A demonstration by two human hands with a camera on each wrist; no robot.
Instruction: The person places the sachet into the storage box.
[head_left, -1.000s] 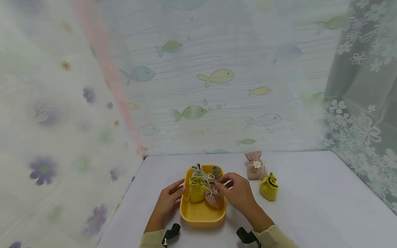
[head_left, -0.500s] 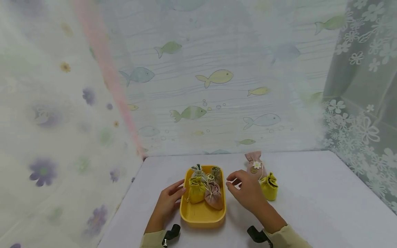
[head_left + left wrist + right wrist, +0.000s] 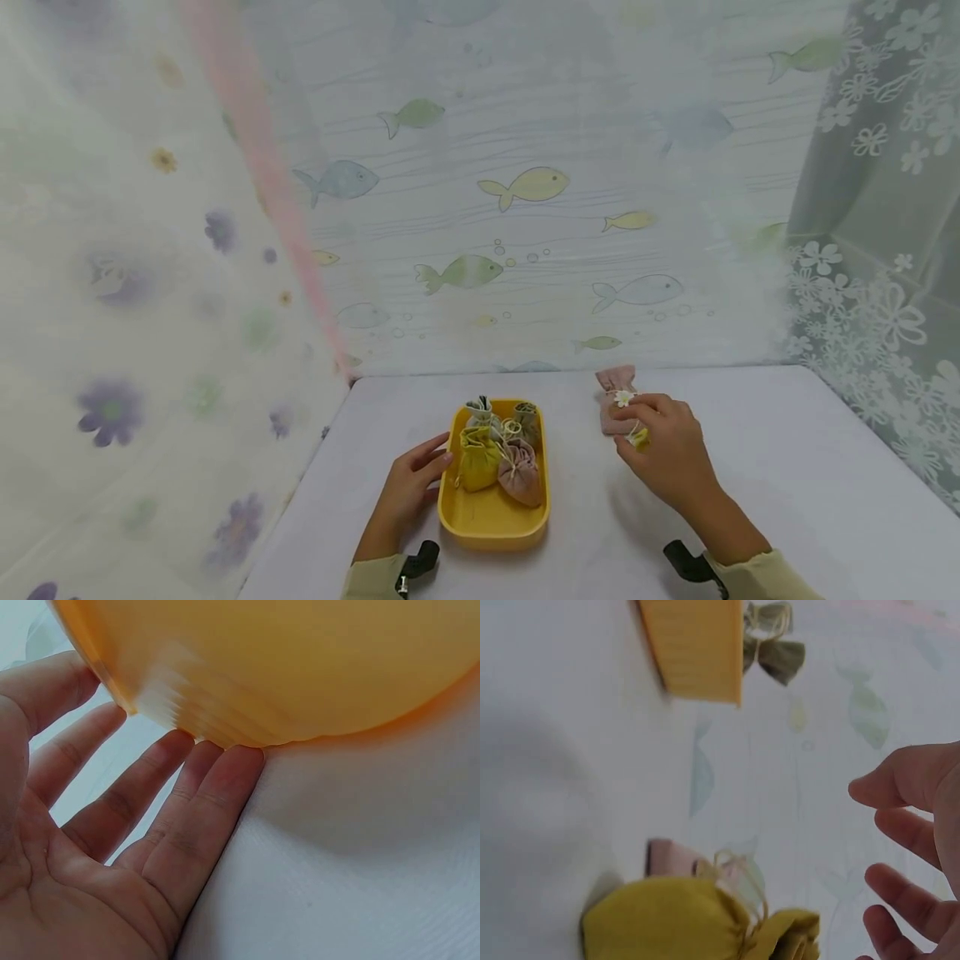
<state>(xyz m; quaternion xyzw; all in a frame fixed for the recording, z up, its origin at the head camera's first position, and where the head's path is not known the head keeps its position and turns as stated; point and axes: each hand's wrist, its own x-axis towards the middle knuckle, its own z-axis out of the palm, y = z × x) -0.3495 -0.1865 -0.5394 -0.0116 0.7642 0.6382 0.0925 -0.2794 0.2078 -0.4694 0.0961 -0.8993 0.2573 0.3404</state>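
My left hand (image 3: pixel 410 492) rests against the left side of a yellow plastic tray (image 3: pixel 495 540); in the left wrist view its fingertips (image 3: pixel 244 761) touch the tray's outer wall (image 3: pixel 300 682). My right hand (image 3: pixel 671 450) hovers over a yellow drawstring pouch (image 3: pixel 664 922), mostly hidden behind it in the head view. A gap separates its extended fingers from that pouch in the right wrist view. Just behind lies a pink drawstring pouch (image 3: pixel 615 379) with a white flower, partly covered by the hand.
Inside the tray sit another yellow pouch (image 3: pixel 477 460), a brownish-pink pouch (image 3: pixel 519 475), a pale patterned pouch (image 3: pixel 480 410) and a grey-green pouch (image 3: pixel 527 417). White cloth covers the table (image 3: pixel 787 467). Fish-printed curtain (image 3: pixel 525 250) hangs behind its far edge.
My right hand has let go of the brownish-pink pouch in the tray and moved right, over the yellow pouch on the table. My left hand stays at the tray.
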